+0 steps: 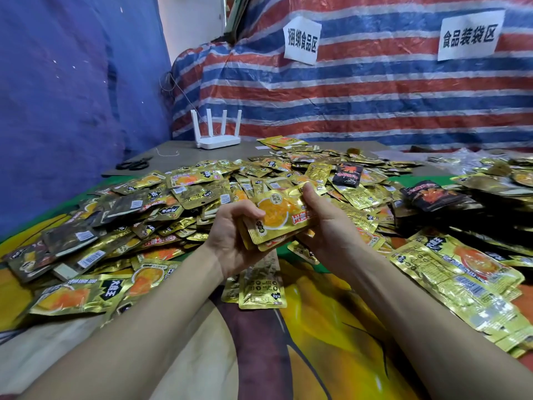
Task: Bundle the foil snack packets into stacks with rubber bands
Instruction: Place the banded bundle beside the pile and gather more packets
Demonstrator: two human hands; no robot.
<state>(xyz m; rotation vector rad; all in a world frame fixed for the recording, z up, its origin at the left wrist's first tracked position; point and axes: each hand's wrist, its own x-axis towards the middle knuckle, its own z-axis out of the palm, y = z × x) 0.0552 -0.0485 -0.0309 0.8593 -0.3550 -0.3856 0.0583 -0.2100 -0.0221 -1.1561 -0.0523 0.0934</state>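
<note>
A small stack of gold foil snack packets [275,219] is held in the air above the table, its top packet showing an orange picture. My left hand [230,238] grips the stack's left end from below, thumb curled over the edge. My right hand [323,223] grips the right end, fingers curled round the far edge. A large loose pile of gold packets [202,197] covers the table behind and to both sides. No rubber band is visible.
Black snack packets [347,173] lie among the gold ones, more [429,194] at the right. A single gold packet [261,287] lies under my hands. Scissors [134,164] and a white router [217,137] sit at the back left. A striped tarp [375,90] backs the table.
</note>
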